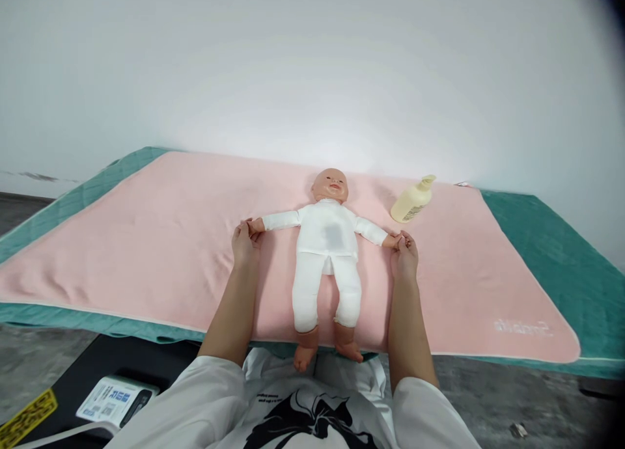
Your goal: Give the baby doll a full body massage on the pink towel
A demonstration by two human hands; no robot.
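Though grey-patched, a white-bodied doll (328, 233).

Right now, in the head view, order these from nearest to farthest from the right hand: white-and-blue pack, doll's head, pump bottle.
1. Pump bottle: just beyond the right hand.
2. Doll's head: left of the bottle.
3. White-and-blue pack: far off, lower left.

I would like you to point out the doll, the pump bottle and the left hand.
Doll (328, 242): head view, on its white-clothed torso.
Pump bottle (411, 203): head view, on its pale yellow body.
Left hand (245, 242): head view, on the middle of the hand.
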